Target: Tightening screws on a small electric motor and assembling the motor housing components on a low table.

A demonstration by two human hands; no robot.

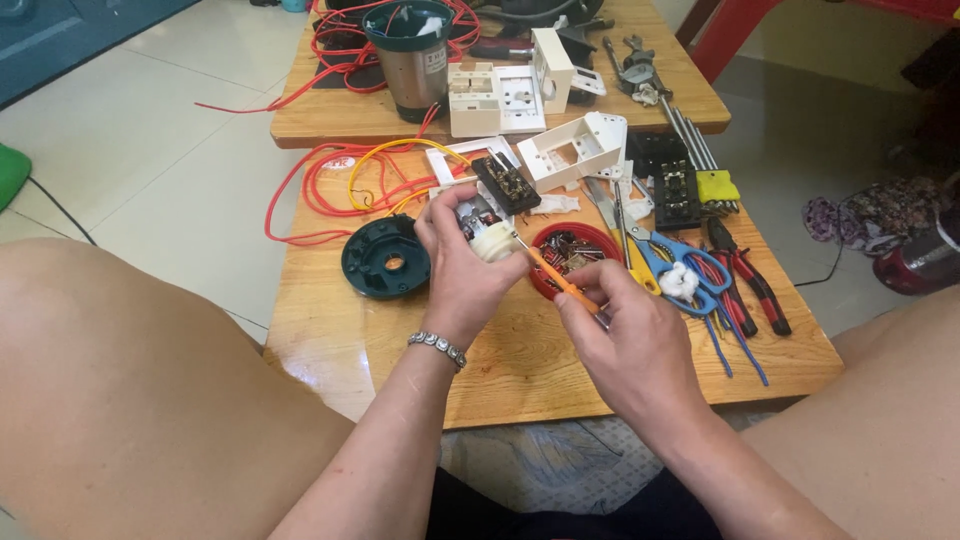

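Right hand (625,335), nearest: fingers pinching an orange screwdriver (555,278), tip touching a small motor (487,235). Left hand (462,265): fingers curled around that motor, held above the wooden table (500,370). Adjacent: green cap (385,258) at left, red dish (572,258) of screws behind the screwdriver, blue scissors (680,270) at right.

A dark green round base (385,258) lies on the wooden worktop (500,370) beside red wire (320,190). Blue-handled scissors (680,265), red-handled pliers (750,280) and a red dish (570,262) of small parts sit right. White plastic housings (575,150) lie beyond, near a steel cup (412,60).
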